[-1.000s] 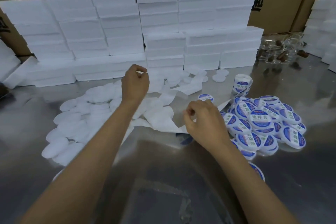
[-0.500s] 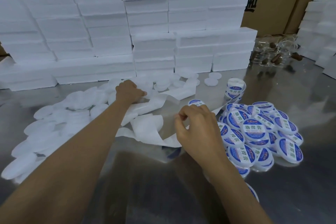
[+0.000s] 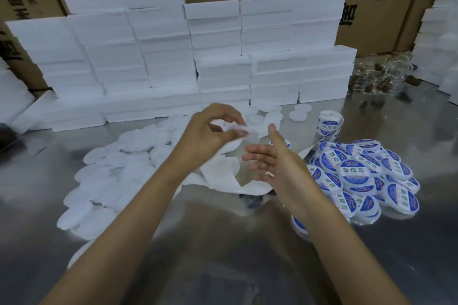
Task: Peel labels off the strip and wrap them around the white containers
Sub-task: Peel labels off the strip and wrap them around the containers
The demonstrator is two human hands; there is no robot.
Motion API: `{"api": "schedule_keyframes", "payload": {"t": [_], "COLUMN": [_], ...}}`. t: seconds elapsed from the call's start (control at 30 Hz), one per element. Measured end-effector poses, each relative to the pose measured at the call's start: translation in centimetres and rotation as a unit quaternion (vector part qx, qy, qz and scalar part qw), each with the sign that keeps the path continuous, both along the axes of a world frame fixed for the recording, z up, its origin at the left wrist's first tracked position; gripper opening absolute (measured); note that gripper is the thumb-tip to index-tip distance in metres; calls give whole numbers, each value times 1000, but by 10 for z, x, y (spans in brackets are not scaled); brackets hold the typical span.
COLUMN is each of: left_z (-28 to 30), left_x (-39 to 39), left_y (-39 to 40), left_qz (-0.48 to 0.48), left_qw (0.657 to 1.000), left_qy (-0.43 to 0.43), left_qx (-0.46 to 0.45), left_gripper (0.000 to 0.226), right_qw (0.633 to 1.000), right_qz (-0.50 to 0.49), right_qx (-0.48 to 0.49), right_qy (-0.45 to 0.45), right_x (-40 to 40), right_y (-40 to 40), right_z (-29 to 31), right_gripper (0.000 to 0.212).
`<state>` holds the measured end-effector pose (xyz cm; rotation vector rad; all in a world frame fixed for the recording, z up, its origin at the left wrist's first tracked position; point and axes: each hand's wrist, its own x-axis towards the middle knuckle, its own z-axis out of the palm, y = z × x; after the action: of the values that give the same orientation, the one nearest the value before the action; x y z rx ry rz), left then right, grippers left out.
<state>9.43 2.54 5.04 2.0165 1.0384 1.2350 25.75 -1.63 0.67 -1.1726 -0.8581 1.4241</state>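
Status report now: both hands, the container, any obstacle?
Left hand grips a plain white container. Right hand open, holds nothing. Used backing strip lies under both hands. No obstacle seen.

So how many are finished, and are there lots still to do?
Done: a big pile of labelled containers lies at the right. In hand: the left hand pinches one plain white container, while the right hand is open with no label on it that I can see. Left: many plain containers are spread at the left, and the label roll still has labels.
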Motion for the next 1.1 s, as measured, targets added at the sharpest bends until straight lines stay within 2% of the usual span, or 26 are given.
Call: {"api": "schedule_keyframes", "payload": {"t": [0.1, 0.17, 0.27, 0.4, 0.5, 0.53, 0.63, 0.67, 0.7, 0.73, 0.8, 0.9, 1.1], "left_z": [-9, -14, -24, -38, -41, -41, -47, -50, -53, -55, -58, -60, -64], "left_x": [-2, -8, -7, 5, -2, -6, -16, -18, -19, -19, -20, -19, -23], "left_y": [-31, -41, -51, -57, -54, -53, -53, -54, -54, -54, -53, -54, -54], "left_qz": [-30, -71, -109, -59, -37, -31, 0, 13, 27, 38, 54, 43, 15], "left_qw": [999, 995, 971, 976, 975, 974, 983, 987, 990, 991, 994, 995, 995], "left_qy": [24, -11, -124, -163, -185, -189, -144, -119, -99, -84, -58, -41, -24], "left_qx": [-9, -73, -170, -129, -118, -122, -111, -104, -98, -93, -81, -84, -95], "left_gripper": [22, 34, 46, 37, 39, 39, 41, 43, 45, 47, 51, 54, 53], "right_qw": [997, 995, 994, 975, 920, 891, 776, 745, 734, 742, 797, 883, 933], "right_qz": [9, 8, 23, 33, -11, 16, 201, 215, 200, 170, 134, 131, 127], "right_qx": [25, 54, 109, 146, 193, 197, 155, 152, 158, 164, 165, 153, 167], "right_qy": [77, 82, -17, -166, -342, -408, -578, -613, -629, -627, -565, -424, -293], "right_x": [1, 2, 1, -3, 4, 9, 21, 22, 22, 22, 20, 18, 13], "right_y": [-7, -9, -13, -17, -14, -15, -17, -16, -15, -13, -12, -12, -12], "right_z": [-3, -3, -1, 1, 0, 0, -8, -11, -13, -15, -14, -13, -11], "right_gripper": [31, 21, 23, 30, 20, 13, 38, 38, 32, 22, 11, 17, 15]}}
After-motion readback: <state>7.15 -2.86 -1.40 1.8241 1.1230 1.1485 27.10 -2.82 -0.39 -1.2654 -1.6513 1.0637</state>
